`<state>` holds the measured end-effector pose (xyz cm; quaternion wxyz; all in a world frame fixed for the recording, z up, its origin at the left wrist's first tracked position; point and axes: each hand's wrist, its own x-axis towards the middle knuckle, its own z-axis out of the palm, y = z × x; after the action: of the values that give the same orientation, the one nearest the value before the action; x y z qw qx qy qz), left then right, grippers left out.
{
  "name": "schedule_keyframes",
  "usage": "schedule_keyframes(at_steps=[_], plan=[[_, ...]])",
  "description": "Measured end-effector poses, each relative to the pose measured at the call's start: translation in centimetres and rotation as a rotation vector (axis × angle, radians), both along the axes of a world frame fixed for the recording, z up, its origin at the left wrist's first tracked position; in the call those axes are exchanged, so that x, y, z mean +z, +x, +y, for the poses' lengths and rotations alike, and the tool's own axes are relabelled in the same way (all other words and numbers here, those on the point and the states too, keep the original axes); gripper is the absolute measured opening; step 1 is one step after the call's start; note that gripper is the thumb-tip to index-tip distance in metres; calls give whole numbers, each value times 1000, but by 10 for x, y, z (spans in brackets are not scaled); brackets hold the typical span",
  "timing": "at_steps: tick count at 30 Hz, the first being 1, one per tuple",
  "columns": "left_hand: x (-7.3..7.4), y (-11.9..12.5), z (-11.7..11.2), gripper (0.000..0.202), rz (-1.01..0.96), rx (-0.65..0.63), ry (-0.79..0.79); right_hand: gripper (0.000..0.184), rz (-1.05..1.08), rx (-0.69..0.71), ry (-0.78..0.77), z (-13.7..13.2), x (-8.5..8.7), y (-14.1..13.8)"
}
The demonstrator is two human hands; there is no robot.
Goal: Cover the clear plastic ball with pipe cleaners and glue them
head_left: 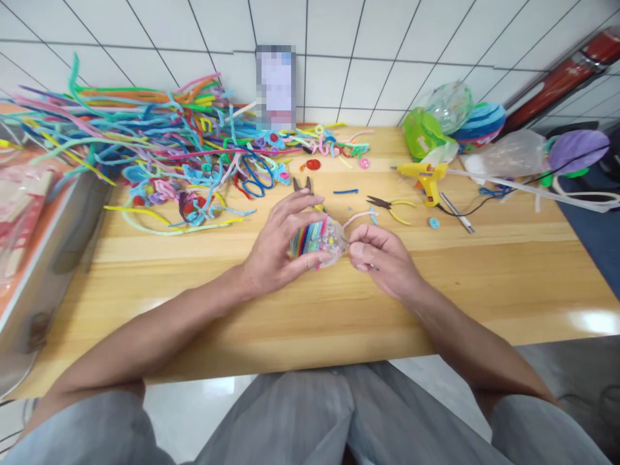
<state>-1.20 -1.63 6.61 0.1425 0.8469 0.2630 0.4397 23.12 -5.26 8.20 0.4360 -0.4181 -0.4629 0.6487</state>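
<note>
While both forearms are reaching in over the near edge of the table (203, 336), the left hand (278, 248) is closing around a rainbow-striped piece (314, 237) with a clear, shiny end, its thumb pressing the near side and its fingers arching over the far side. The piece is sitting near the middle of the surface, between the two hands. The right hand (380, 255) is keeping thumb and forefinger pinched together at the clear end, where they seem to be gripping a thin item (345, 241), though it is too small and blurred to identify. Just beyond the left hand, dark-jawed pliers (301, 185) are pointing toward the back edge, and a short blue stick (345, 191) is lying to their right. Yellow-handled pliers (400, 214) are resting open beyond the right hand. Farther toward the right edge, a yellow glue gun (426, 175) is lying beside a pen (456, 213) and a small light-blue disc (433, 223). Along the back edge, from the left corner toward the middle, a tangled heap of fuzzy coloured stems (145, 139) is spreading, and a phone (276, 87) is standing upright against the tiled wall (334, 71). Near the back right corner, a green bag (421, 132) is resting.
</note>
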Motion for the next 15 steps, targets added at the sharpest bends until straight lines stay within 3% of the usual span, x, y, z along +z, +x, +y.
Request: schedule_keyframes(at_steps=[6, 11, 15], plan=[[34, 3, -15, 20, 42, -112, 130, 28, 7, 187, 32, -13, 9, -4], [42, 2, -25, 12, 65, -141, 108, 28, 136, 244, -40, -17, 10, -8], [44, 0, -33, 17, 70, -138, 79, 32, 272, 300, -161, -16, 7, -10]])
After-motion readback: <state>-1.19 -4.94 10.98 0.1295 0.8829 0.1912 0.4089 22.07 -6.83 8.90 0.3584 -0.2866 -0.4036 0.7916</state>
